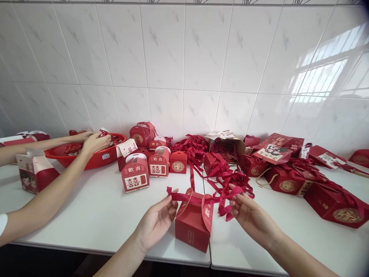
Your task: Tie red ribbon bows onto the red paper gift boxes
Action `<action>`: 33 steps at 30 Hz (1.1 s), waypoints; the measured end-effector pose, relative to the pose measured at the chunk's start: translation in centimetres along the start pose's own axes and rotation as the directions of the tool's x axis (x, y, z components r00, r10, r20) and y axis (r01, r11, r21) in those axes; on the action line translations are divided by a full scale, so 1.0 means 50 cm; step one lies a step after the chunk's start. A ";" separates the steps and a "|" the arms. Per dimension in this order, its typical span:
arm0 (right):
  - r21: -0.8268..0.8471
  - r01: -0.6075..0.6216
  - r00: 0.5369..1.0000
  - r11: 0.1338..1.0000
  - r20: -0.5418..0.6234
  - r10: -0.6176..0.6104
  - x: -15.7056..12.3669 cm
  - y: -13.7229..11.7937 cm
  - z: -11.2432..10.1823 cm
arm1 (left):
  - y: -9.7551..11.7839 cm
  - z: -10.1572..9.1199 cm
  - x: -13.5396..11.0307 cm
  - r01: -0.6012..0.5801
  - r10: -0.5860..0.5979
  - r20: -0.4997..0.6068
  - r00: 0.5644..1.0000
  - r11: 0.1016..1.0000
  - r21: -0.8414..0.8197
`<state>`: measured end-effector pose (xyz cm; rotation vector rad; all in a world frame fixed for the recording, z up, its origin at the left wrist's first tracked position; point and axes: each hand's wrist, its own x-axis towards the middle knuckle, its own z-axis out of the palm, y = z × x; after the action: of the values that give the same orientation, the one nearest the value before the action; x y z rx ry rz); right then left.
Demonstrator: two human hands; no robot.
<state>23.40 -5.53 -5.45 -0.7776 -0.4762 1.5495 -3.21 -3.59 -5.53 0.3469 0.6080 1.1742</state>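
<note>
A red gift box (pixel 192 227) stands near the table's front edge, its two curved top flaps leaning up. Across its top runs a dark red ribbon (pixel 198 199), stretched between my hands and passing by the flaps. My left hand (pixel 160 219) pinches one end of the ribbon at the box's left side. On the right, my right hand (pixel 249 211) grips the other stretch between thumb and fingers. Behind the box lies a tangled heap of loose ribbons (pixel 235 181), trailing back to a larger pile (pixel 191 148) by the wall.
At left, a co-worker's hands (pixel 96 144) reach into a red plastic basket (pixel 92 163) of small wrapped items. Several red boxes (pixel 135 177) stand left of centre. More ribboned boxes (pixel 336 206) fill the right side. An open cardboard box (pixel 242 145) sits against the tiled wall (pixel 201 57).
</note>
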 end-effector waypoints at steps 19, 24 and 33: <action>-0.154 0.168 0.977 0.974 0.157 -0.143 -0.041 -0.039 0.050 | 0.077 0.102 -0.009 -0.423 0.418 0.063 0.906 0.894 0.150; -0.246 0.176 0.956 0.953 0.276 -0.105 -0.046 -0.050 0.046 | 0.083 0.110 -0.009 -0.465 0.458 0.095 0.884 0.837 0.287; -0.209 0.182 0.970 0.961 0.197 -0.141 -0.052 -0.062 0.051 | 0.086 0.104 -0.021 -0.534 0.547 0.048 0.836 0.788 0.308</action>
<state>23.76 -7.29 -1.00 -0.7529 -0.8419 1.4337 -3.52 -2.72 1.25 0.8089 0.7618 1.6450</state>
